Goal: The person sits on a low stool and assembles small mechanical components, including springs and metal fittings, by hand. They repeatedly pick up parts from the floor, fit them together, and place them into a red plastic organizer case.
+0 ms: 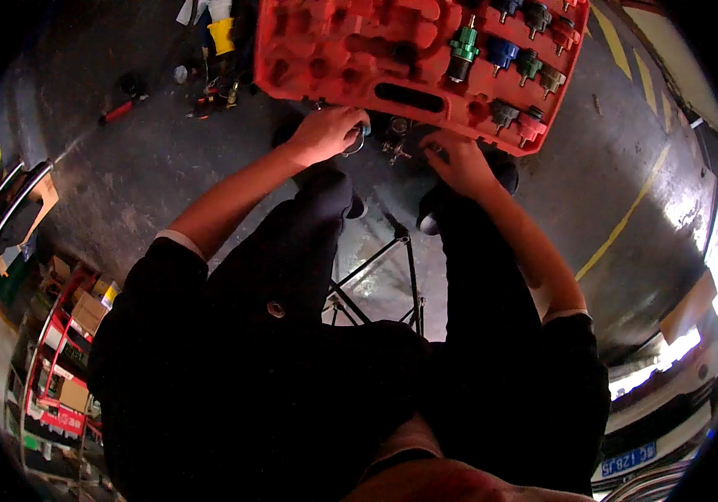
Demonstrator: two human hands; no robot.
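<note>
My left hand is closed round a small round metal-rimmed part just below the near edge of a red moulded case. Most of that part is hidden by my fingers, so its kind is unclear. Between my hands, a metal fitting with a round top and small side arms sits low by the case. My right hand is beside it, fingers loosely bent and apart, with nothing visible in them. Green, blue, black and red adapters, among them a green one with a black base, fill the case's right side.
On the floor at the far left lie a red-handled tool, several small metal fittings and a yellow container. A folding stool's black legs show between my knees. Loaded red shelving stands left; a white car is at lower right.
</note>
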